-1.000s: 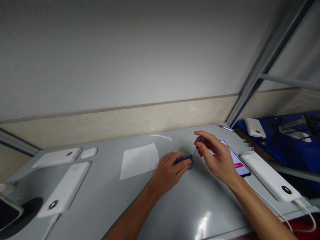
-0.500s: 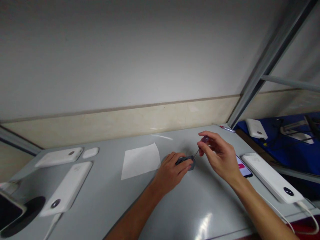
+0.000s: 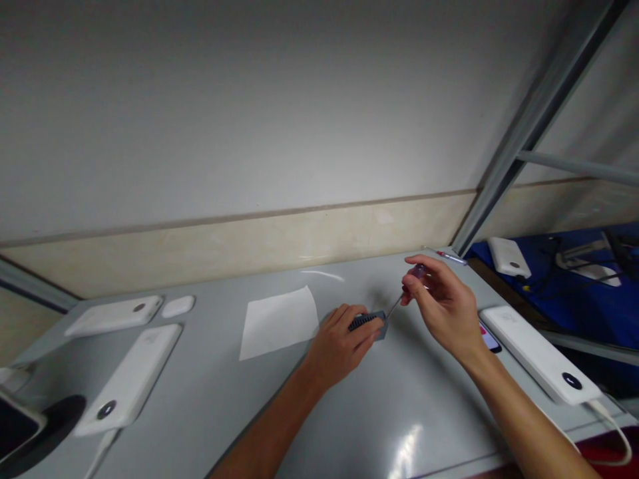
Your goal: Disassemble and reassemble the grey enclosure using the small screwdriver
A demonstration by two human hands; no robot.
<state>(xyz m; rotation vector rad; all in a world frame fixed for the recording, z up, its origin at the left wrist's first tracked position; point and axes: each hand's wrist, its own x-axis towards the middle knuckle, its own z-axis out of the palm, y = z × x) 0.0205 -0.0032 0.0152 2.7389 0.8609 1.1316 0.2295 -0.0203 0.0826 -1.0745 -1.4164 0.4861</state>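
Note:
Under my left hand (image 3: pixel 344 339) is a small dark grey ribbed block (image 3: pixel 381 327), pressed against the grey table and gripped between thumb and fingers. What kind of part it is, I cannot make out. My right hand (image 3: pixel 444 306) is closed around the purplish handle of a screwdriver (image 3: pixel 418 271). Its thin metal shaft slants down to the left, and the tip meets the block's right end. Left of the block lies a sheet of white paper (image 3: pixel 279 322).
A second screwdriver (image 3: pixel 452 257) lies at the back right edge. By my right forearm are a phone (image 3: pixel 490 338) and a white power bank (image 3: pixel 539 356) with a cable. More white power banks (image 3: pixel 132 379) and a small white case (image 3: pixel 178 306) sit on the left. A metal post (image 3: pixel 499 179) rises at right.
My right hand has shifted slightly to the right, and the screwdriver leans over more, with its tip still at the block. My left hand keeps its hold on the block.

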